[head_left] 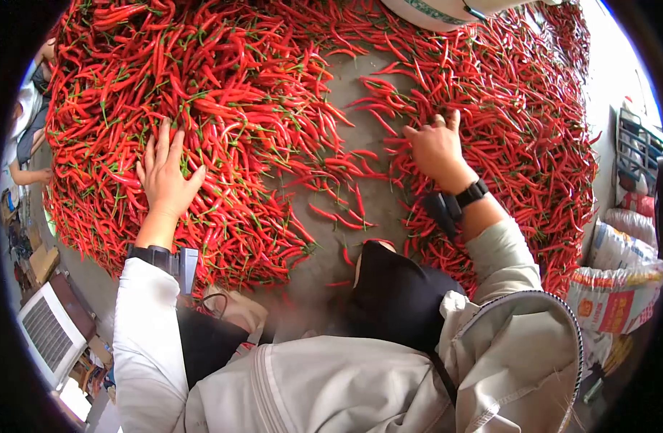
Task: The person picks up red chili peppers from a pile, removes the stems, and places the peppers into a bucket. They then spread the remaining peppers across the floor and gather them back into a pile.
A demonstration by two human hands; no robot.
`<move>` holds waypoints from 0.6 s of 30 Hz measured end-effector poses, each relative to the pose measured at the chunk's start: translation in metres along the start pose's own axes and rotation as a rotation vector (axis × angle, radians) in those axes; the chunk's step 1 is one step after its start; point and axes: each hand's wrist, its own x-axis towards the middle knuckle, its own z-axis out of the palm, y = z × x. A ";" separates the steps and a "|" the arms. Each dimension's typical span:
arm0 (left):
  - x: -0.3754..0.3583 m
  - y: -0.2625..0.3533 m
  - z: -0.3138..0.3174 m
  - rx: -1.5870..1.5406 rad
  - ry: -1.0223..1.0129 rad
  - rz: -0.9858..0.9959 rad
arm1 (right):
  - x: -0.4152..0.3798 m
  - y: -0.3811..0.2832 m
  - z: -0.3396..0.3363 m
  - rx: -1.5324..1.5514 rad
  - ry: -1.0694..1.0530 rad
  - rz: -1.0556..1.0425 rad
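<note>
My left hand rests palm down on the large left heap of red chili peppers, fingers stretched and thumb held apart. At the inner edge of the right heap of chili peppers, my right hand touches the peppers with its fingers partly bent and spread. I see no pepper held in either hand. Many of the chilies on the left show green stems. Loose peppers lie scattered on the grey floor between the two heaps.
A white bucket stands among the peppers at the top. Stuffed sacks and a dark crate line the right side. At the far left are another person's arm and a white grilled appliance.
</note>
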 end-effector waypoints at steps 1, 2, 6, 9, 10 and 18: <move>0.000 -0.001 0.001 -0.004 0.004 0.008 | -0.005 -0.012 -0.018 0.074 -0.028 -0.052; 0.000 -0.002 0.003 -0.005 0.011 0.015 | -0.005 -0.029 -0.033 0.149 -0.052 -0.104; 0.000 -0.003 0.003 -0.005 0.001 0.024 | 0.028 -0.113 -0.023 0.367 0.510 -0.700; 0.000 -0.004 0.004 0.009 0.001 0.017 | 0.052 -0.143 -0.001 0.135 0.335 -0.689; -0.001 -0.003 0.003 0.008 -0.002 0.020 | 0.053 -0.139 0.006 0.061 0.283 -0.651; -0.001 -0.003 0.003 0.017 -0.030 -0.006 | -0.016 -0.074 0.052 0.175 0.042 -0.394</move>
